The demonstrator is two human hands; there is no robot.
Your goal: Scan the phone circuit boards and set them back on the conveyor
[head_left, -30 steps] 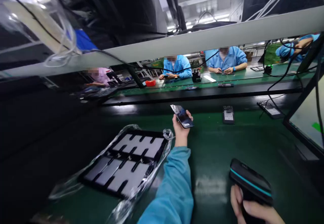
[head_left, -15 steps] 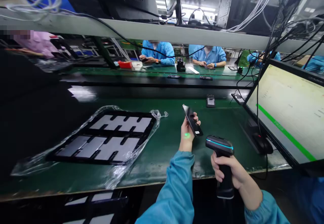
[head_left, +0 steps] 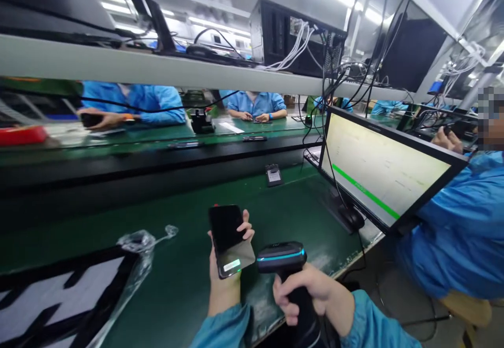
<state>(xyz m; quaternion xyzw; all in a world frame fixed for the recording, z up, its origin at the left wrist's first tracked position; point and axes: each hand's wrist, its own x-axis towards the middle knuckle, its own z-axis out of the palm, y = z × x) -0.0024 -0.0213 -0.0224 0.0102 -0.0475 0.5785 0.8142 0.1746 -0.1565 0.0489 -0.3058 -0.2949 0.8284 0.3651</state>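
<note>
A black phone (head_left: 228,232) lies in my left hand (head_left: 225,285), its glossy face turned up toward me. My left fingers wrap round its right edge. Green light falls on a small white label (head_left: 232,265) near the phone's lower end. My right hand (head_left: 311,293) is closed round the handle of a black barcode scanner (head_left: 282,257) with a lit blue stripe. The scanner's head points left, close to the phone's lower right corner but apart from it.
A monitor (head_left: 378,164) with a green bar stands at the right, a mouse (head_left: 350,217) before it. A small dark device (head_left: 273,175) lies on the green table (head_left: 189,274). A plastic-wrapped tray (head_left: 47,301) fills the lower left. A person (head_left: 468,232) sits at the right.
The view has swung to the right. The phone's face has turned toward me, and the green light has shifted from my left wrist to the label. The scanner is nearer the phone.
</note>
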